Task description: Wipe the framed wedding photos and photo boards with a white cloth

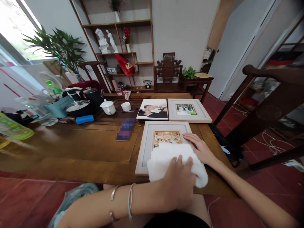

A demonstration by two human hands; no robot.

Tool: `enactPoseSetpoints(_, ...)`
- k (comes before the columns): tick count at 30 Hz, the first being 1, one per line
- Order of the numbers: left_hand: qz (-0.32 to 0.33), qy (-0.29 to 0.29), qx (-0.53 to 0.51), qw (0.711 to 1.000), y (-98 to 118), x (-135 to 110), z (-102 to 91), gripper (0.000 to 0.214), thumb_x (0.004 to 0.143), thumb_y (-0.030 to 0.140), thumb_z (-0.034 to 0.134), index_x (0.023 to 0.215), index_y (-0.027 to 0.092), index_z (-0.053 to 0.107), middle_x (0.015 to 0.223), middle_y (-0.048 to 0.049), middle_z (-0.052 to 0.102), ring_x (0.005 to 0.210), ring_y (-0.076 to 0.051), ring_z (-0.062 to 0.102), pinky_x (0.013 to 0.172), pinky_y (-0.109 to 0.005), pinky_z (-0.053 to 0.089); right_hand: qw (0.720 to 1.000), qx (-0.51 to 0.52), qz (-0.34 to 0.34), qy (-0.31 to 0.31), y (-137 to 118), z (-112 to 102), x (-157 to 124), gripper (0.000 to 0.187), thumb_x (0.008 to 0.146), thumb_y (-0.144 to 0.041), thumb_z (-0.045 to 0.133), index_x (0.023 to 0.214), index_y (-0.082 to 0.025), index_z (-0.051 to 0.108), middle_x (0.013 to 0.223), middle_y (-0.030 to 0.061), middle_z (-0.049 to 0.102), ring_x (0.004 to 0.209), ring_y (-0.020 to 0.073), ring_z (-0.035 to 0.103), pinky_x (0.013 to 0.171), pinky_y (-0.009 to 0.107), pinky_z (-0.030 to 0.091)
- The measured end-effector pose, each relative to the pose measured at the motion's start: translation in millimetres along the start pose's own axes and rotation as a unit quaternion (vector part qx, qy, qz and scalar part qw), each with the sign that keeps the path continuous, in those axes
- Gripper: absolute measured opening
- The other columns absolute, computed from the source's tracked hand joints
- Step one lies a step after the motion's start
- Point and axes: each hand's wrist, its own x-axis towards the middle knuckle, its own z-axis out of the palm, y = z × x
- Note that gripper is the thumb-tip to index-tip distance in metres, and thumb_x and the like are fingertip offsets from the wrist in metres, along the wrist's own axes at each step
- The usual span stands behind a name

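A light wooden picture frame (147,144) lies flat on the wooden table (78,145) just in front of me. A fluffy white cloth (163,156) rests on its lower half. My left hand (179,182) presses down on the cloth, fingers curled over it. My right hand (198,145) lies flat on the frame's right edge, fingers stretched out, touching the frame beside the cloth. Two bracelets circle my left wrist.
A second framed picture (189,110) and a frameless photo print (153,109) lie farther back. A white teapot (108,107), cup (125,106), pots and a blue box (85,119) crowd the far left. A dark wooden chair (273,104) stands at right.
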Motion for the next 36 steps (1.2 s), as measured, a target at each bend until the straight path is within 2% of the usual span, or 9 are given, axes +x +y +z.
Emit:
enactPoseSetpoints(4,-0.096,-0.013,0.060,0.993,-36.6,20.8,9.9,0.024,0.082,0.021,0.060,0.105,0.019,0.070,0.154,-0.0093,0.026,0.134,-0.040,0.033,0.102,-0.056,0.036,1.000,-0.020,0.002,0.002,-0.2,1.8,-0.1,0.040,0.085,-0.016,0.046,0.122,-0.022,0.061,0.125,0.0103,0.062,0.121,0.0267,0.053,0.105,0.053,0.041)
enactPoseSetpoints(7,-0.165,0.047,0.093,0.981,-66.2,41.8,0.7,0.027,0.085,0.009,0.053,0.104,0.018,0.070,0.155,-0.0074,0.022,0.136,-0.037,0.031,0.103,-0.054,0.036,1.000,-0.026,0.001,0.005,-0.7,2.3,0.0,0.038,0.086,-0.018,0.047,0.121,-0.021,0.060,0.125,0.0112,0.062,0.121,0.0271,0.053,0.105,0.052,0.040)
enactPoseSetpoints(11,-0.099,0.164,0.144,0.971,-88.9,70.1,-4.7,0.027,0.087,0.009,0.052,0.104,0.019,0.070,0.155,-0.0055,0.025,0.138,-0.034,0.028,0.107,-0.054,0.030,1.000,-0.025,0.004,0.008,-5.1,-0.5,0.6,0.035,0.088,-0.018,0.046,0.118,-0.021,0.061,0.122,0.0094,0.063,0.117,0.0260,0.055,0.102,0.049,0.043)
enactPoseSetpoints(16,-0.047,0.109,0.140,0.983,-94.0,88.8,13.8,0.029,0.083,0.009,0.055,0.107,0.019,0.068,0.150,-0.0055,0.035,0.136,-0.033,0.031,0.107,-0.050,0.031,1.000,-0.022,0.013,0.009,-8.8,-2.6,0.9,0.032,0.090,-0.017,0.041,0.113,-0.021,0.063,0.119,0.0094,0.064,0.114,0.0254,0.057,0.099,0.045,0.045)
enactPoseSetpoints(21,-0.063,0.066,0.118,0.989,-84.0,71.9,10.3,0.027,0.082,0.010,0.054,0.104,0.015,0.069,0.146,-0.0120,0.040,0.129,-0.036,0.038,0.095,-0.046,0.041,1.000,-0.019,0.020,0.014,-8.2,-0.4,0.5,0.025,0.091,-0.021,0.042,0.106,-0.021,0.063,0.117,0.0103,0.064,0.116,0.0258,0.056,0.103,0.047,0.041)
enactPoseSetpoints(26,-0.053,0.015,0.073,0.996,-48.0,41.1,3.3,0.022,0.077,0.020,0.059,0.096,0.016,0.070,0.137,-0.0131,0.049,0.107,-0.031,0.056,0.071,-0.036,0.049,0.998,-0.002,0.057,0.025,-10.4,-0.4,-1.2,0.019,0.093,-0.026,0.039,0.094,-0.021,0.057,0.120,0.0121,0.061,0.120,0.0253,0.054,0.100,0.045,0.042)
enactPoseSetpoints(30,-0.001,0.019,0.052,0.998,-19.9,7.4,-0.2,0.022,0.080,0.026,0.059,0.095,0.015,0.069,0.138,-0.0137,0.048,0.108,-0.032,0.056,0.077,-0.039,0.049,0.998,0.000,0.064,0.018,-9.4,-1.4,-2.1,0.021,0.092,-0.023,0.040,0.107,-0.022,0.054,0.124,0.0110,0.060,0.122,0.0244,0.052,0.103,0.046,0.041)
enactPoseSetpoints(33,0.004,0.003,0.027,1.000,-20.8,-14.2,-20.6,0.020,0.082,0.021,0.055,0.097,0.016,0.069,0.133,-0.0105,0.054,0.096,-0.025,0.063,0.073,-0.035,0.051,0.999,-0.012,0.043,0.003,-6.5,-1.2,-1.5,0.028,0.089,-0.022,0.043,0.115,-0.022,0.054,0.126,0.0108,0.059,0.123,0.0249,0.051,0.106,0.048,0.038)
enactPoseSetpoints(36,-0.071,0.033,0.017,0.997,-39.5,-24.2,-53.6,0.021,0.079,0.013,0.055,0.093,0.018,0.070,0.135,-0.0064,0.055,0.083,-0.020,0.066,0.067,-0.032,0.052,1.000,-0.014,0.021,-0.004,-3.4,-0.1,-0.6,0.030,0.088,-0.021,0.046,0.116,-0.022,0.055,0.125,0.0108,0.060,0.124,0.0257,0.050,0.106,0.050,0.038)
